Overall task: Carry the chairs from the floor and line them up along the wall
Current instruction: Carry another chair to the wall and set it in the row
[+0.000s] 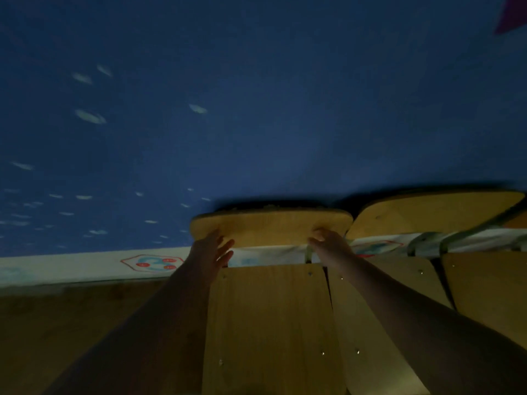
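A wooden chair stands facing me against the dark blue wall point(256, 109), with its curved backrest point(271, 226) above its flat seat point(271, 323). My left hand point(212, 252) is at the backrest's left end, thumb against the wood and fingers straight and spread. My right hand point(328, 243) grips the backrest's right lower corner with curled fingers. A second wooden chair point(427, 212) stands right beside it along the wall, and the seat of a third chair point(484, 280) shows at the far right.
The room is dim. A pale band with a red hexagon picture point(151, 263) runs along the foot of the wall. Brown wooden floor point(71, 323) lies to the left of the chairs. White flecks dot the wall's left side.
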`<state>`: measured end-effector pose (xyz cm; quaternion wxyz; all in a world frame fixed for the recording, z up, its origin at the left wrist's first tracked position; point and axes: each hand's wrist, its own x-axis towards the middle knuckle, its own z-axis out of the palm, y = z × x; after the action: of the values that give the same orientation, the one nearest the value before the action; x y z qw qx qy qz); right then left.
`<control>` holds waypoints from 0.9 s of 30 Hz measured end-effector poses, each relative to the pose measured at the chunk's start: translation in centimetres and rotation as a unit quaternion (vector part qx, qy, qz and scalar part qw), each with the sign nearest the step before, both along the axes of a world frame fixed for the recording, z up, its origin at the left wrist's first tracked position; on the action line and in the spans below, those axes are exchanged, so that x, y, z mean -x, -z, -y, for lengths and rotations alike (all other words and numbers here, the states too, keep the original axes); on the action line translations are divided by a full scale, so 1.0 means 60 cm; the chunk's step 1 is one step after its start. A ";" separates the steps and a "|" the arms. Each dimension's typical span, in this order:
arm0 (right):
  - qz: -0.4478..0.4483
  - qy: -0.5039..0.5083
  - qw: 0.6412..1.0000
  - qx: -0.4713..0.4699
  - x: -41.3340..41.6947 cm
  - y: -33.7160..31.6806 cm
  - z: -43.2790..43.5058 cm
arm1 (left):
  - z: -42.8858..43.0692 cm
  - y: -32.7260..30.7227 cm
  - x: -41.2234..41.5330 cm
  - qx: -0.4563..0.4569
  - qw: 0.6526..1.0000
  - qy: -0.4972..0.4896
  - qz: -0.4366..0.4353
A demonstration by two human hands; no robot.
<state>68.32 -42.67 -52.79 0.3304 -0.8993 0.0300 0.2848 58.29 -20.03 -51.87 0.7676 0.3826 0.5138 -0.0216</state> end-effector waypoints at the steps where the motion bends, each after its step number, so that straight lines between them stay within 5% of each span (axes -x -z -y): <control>1: 0.011 -0.026 1.000 0.005 0.002 -0.021 -0.003 | -0.001 -0.016 -0.004 -0.021 1.000 0.023 0.000; 8: 0.078 -0.094 0.991 0.048 0.028 -0.171 0.001 | -0.003 -0.147 -0.029 -0.192 0.944 0.263 -0.057; 15: 0.167 -0.020 0.985 0.035 0.097 -0.343 0.012 | -0.026 -0.301 -0.031 -0.305 0.863 0.392 0.091; 27: 0.339 0.121 0.923 0.138 0.337 -0.555 0.197 | 0.219 -0.504 0.035 -0.437 0.609 0.554 0.363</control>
<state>48.09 -54.47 -19.49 0.2250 -0.9684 0.0638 -0.0864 56.17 -33.18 -21.65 0.4747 0.8606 -0.1685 -0.0755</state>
